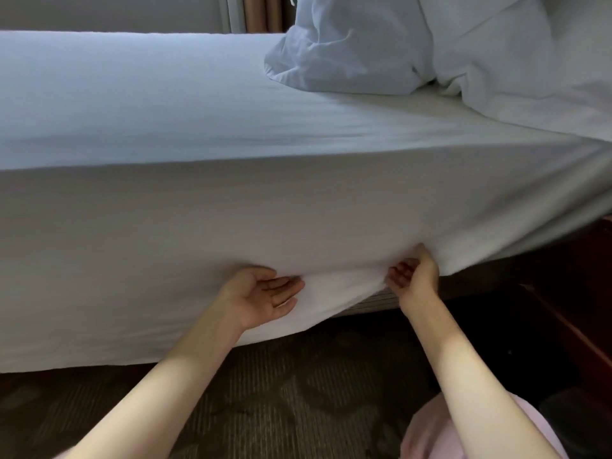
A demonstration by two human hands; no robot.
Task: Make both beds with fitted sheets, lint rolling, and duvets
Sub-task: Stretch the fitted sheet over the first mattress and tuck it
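Observation:
A white fitted sheet (205, 207) covers the top and near side of the bed and hangs down toward the floor. My left hand (265, 294) lies palm up against the hanging sheet, fingers stretched out and pressing into a fold. My right hand (415, 276) grips the sheet's lower edge, thumb on top and fingers curled under, lifting it so the striped bed base (374, 301) shows beneath. A crumpled white duvet (496, 51) and a pillow (347, 51) are piled on the far right of the mattress.
Patterned brown carpet (281, 392) lies below the bed. Dark wooden furniture (576, 313) stands close at the right. A curtain (258, 11) hangs behind the bed. My pink clothing (430, 432) shows at the bottom right.

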